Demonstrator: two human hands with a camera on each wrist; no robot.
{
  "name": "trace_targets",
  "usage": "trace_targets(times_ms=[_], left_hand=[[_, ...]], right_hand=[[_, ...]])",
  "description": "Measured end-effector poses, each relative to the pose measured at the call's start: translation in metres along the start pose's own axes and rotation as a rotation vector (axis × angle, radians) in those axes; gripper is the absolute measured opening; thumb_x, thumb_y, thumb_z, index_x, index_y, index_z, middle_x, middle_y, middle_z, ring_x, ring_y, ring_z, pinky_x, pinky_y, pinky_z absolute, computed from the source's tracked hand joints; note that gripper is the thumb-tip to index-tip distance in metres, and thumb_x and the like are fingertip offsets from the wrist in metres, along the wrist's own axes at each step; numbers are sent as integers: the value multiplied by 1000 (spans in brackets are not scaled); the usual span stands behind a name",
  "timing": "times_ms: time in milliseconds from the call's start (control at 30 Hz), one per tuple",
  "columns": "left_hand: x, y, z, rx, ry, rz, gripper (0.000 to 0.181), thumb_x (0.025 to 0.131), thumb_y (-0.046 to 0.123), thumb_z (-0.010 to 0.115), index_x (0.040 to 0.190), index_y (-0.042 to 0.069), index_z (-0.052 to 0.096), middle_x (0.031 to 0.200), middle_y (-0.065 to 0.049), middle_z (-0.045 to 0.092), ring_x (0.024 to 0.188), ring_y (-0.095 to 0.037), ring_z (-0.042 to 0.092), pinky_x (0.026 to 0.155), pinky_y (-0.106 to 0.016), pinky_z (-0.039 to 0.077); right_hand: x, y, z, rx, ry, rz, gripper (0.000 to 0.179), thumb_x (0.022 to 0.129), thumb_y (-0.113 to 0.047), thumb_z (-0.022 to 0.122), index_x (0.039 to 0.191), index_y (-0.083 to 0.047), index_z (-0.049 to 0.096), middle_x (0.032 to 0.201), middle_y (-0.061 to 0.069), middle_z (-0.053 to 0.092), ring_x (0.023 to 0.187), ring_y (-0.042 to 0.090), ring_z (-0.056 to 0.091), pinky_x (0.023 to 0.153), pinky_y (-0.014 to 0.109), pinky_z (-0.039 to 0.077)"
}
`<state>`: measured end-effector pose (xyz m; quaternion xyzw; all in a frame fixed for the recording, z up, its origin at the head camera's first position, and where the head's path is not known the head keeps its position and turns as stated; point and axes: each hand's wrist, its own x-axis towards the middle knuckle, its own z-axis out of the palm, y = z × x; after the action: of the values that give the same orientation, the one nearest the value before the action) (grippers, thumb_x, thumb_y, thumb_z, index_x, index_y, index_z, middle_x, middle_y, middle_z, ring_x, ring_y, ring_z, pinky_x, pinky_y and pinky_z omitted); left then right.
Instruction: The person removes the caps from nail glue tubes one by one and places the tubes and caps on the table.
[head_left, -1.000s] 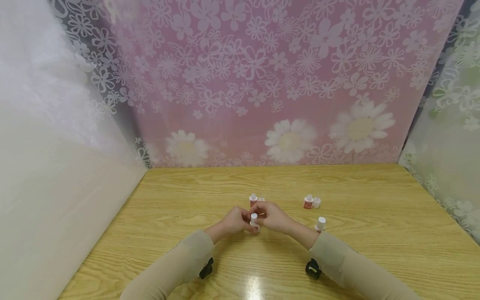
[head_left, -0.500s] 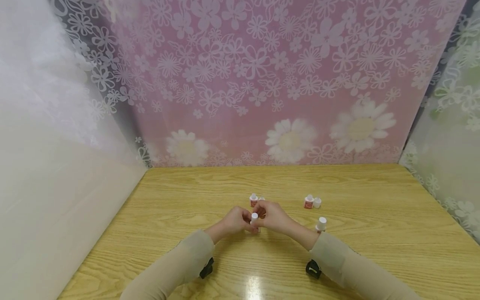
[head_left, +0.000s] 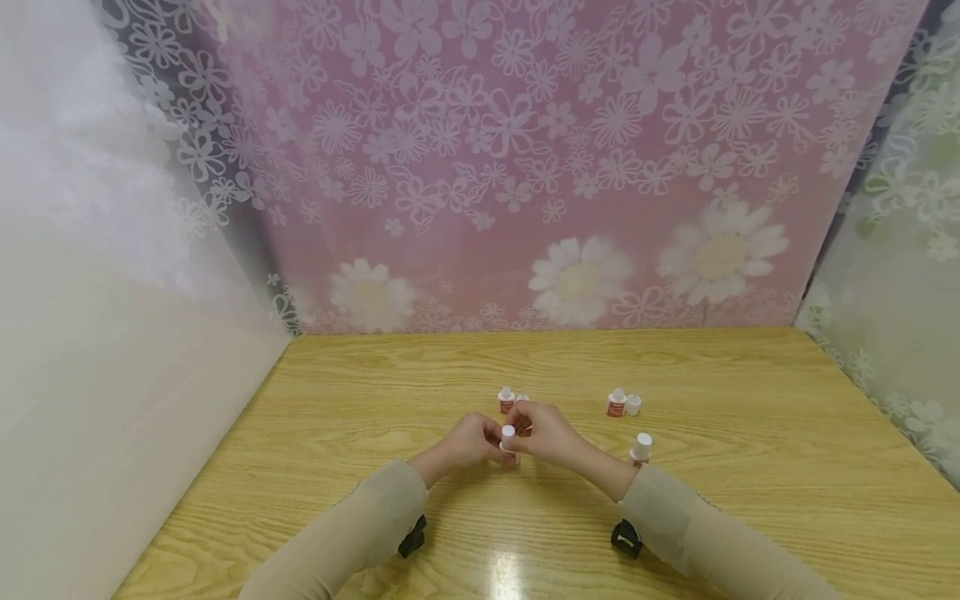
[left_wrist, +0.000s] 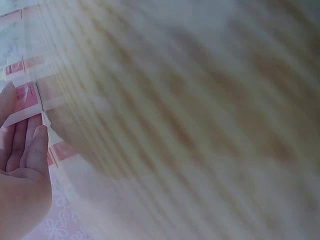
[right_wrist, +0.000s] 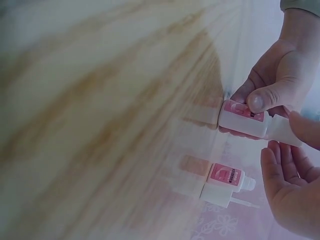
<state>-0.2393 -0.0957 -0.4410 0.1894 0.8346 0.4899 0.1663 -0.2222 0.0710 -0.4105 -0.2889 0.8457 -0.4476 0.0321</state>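
Note:
A small white bottle (right_wrist: 245,118) with a red label stands upright, its base at the tabletop. My left hand (head_left: 471,440) grips its body, with the thumb across the label in the right wrist view. The white cap (head_left: 508,432) sits on the bottle's top, and my right hand (head_left: 546,432) pinches it between thumb and fingers. Behind the hands is an uncapped bottle (head_left: 506,401) of the same kind. Beside that one, a white cap (right_wrist: 216,195) stands with its thin brush pointing up.
Farther right on the wooden table (head_left: 375,375) stand another uncapped bottle (head_left: 617,404) and its white cap (head_left: 633,405). A capped bottle (head_left: 641,448) is partly hidden by the right sleeve (head_left: 660,500). Flowered sheets (head_left: 450,208) enclose the back and sides.
The right fingers have shifted slightly around the cap. The left hand keeps its grip, and the bottle stays in place.

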Motion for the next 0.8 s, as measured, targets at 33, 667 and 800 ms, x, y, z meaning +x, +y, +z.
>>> trace_targets(times_ms=[33,667,800], left_hand=[[0,0,0,0,0,-2,12,68,7,76,74,1,68,65,-1,63,59,-5,50,54,-20,40],[-2,7,0,-25,3,-20,13,67,3,76,75,-1,67,66,-1,63,60,-5,51,53,-20,40],[-3,7,0,-4,0,-16,12,67,4,76,75,-1,67,67,-1,63,60,-5,50,54,-20,40]], right_hand=[[0,0,0,8,-4,2,13,76,-1,68,78,-6,56,76,-2,56,75,15,55,63,24,47],[0,-2,-1,58,-72,-34,15,77,10,60,88,-1,59,86,5,59,87,22,57,72,27,47],[0,0,-1,51,-81,-40,18,76,12,58,89,0,59,87,6,59,88,23,56,73,29,47]])
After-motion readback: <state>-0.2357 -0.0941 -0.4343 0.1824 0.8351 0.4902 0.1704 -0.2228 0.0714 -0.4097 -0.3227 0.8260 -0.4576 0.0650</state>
